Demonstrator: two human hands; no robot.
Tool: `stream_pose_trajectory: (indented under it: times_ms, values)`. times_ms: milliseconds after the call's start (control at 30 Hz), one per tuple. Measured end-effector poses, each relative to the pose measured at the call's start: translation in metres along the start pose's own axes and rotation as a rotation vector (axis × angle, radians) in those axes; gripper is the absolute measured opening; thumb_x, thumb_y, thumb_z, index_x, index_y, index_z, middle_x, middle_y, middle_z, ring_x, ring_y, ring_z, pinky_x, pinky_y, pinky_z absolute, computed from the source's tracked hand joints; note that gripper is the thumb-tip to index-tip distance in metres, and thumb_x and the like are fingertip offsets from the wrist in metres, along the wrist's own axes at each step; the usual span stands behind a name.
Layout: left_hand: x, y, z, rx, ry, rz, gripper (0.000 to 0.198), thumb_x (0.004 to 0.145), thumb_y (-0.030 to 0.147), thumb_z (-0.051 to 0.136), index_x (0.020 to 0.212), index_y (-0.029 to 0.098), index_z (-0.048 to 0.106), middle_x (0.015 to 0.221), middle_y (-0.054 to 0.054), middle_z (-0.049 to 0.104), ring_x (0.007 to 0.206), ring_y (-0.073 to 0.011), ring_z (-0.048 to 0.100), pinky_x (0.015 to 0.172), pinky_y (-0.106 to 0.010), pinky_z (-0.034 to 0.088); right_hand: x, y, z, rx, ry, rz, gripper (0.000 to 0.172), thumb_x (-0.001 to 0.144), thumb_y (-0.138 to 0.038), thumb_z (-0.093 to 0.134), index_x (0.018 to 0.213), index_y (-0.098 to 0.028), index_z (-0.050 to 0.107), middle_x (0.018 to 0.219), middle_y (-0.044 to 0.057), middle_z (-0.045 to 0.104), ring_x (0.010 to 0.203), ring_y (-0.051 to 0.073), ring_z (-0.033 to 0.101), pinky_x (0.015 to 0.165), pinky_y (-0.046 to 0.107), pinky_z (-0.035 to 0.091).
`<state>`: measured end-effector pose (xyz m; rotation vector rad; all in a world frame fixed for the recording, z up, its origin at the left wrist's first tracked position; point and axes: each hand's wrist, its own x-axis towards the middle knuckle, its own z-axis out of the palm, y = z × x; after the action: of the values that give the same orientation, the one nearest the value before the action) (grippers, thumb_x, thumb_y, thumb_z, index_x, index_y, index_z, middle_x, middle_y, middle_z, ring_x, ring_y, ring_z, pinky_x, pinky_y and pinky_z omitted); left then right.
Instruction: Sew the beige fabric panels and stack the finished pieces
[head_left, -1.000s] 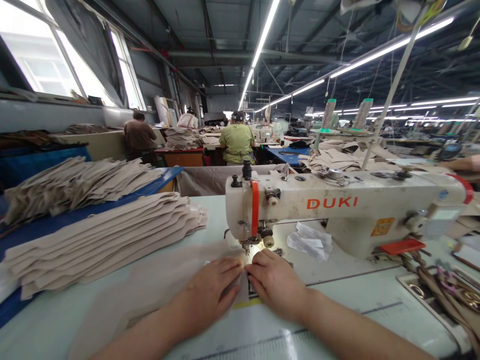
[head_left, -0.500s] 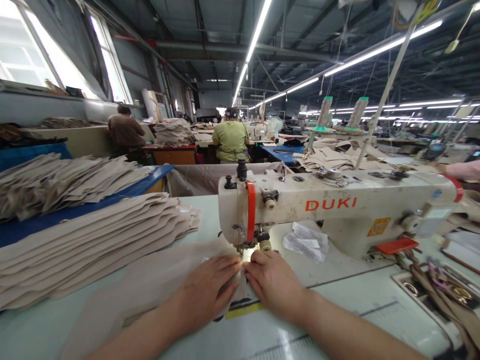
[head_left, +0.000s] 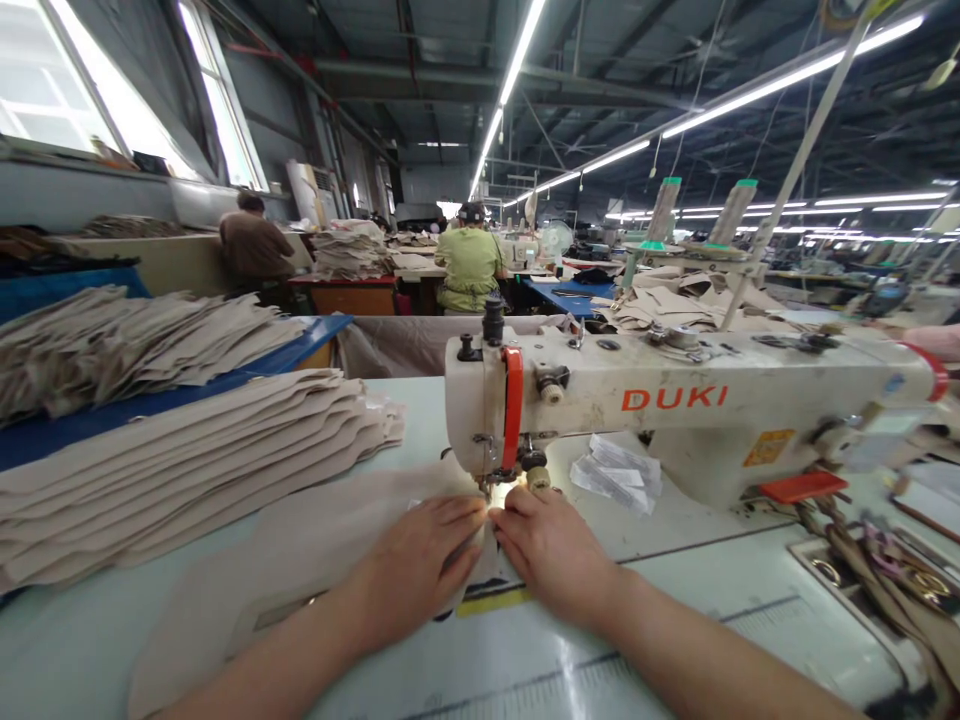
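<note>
Strip lights (head_left: 520, 60) crossed the hall above a pale green worktable (head_left: 420, 400) bearing a DUKI sewing machine (head_left: 585, 405). Beige fabric panel (head_left: 322, 500) lay under the left hand (head_left: 420, 560), which rested palm down, fingers extended beside the needle area. Right hand (head_left: 555, 545) curled close by; whether it gripped anything could not be told. Stacked beige pieces (head_left: 202, 460) lay left.

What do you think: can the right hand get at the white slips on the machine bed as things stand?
Probably yes: the white slips lie near the right hand, with apparently only bare machine bed between, though the hand must first leave the needle area.
</note>
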<state>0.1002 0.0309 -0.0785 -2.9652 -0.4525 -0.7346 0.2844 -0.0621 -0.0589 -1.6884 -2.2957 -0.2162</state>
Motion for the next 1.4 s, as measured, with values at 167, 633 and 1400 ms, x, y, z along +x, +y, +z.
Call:
stream_pose_trajectory:
  times_ms: [167,633,1400]
  values:
    - [0.001,0.004,-0.004,-0.028,-0.013,-0.034,0.031,0.093,0.025,0.044,0.116,0.016,0.064,0.118,-0.009,0.068,0.108,-0.0220,0.064,0.097,-0.037,0.051,-0.003,0.001,0.000,0.035,-0.006,0.015,0.018,0.097,-0.020,0.048,0.098,-0.017,0.066,0.088,0.006,0.061,0.085,0.020,0.052,0.076,0.032,0.040]
    - [0.009,-0.003,-0.008,0.027,-0.086,-0.047,0.028,0.092,0.025,0.048,0.113,0.016,0.064,0.118,-0.011,0.068,0.109,-0.0241,0.063,0.096,-0.039,0.050,-0.004,0.000,0.003,0.019,0.027,0.008,0.017,0.096,-0.017,0.050,0.096,-0.017,0.067,0.086,0.006,0.061,0.084,0.021,0.052,0.076,0.033,0.041]
    - [-0.093,0.029,-0.085,0.243,-0.029,-0.326,0.074,0.091,0.050,0.052,0.151,0.018,0.024,0.158,-0.016,0.014,0.144,-0.0364,0.018,0.109,-0.058,0.029,-0.025,0.003,0.005,0.356,0.156,0.015,0.028,0.097,-0.020,0.042,0.092,-0.019,0.069,0.089,0.007,0.065,0.087,0.020,0.057,0.079,0.033,0.046]
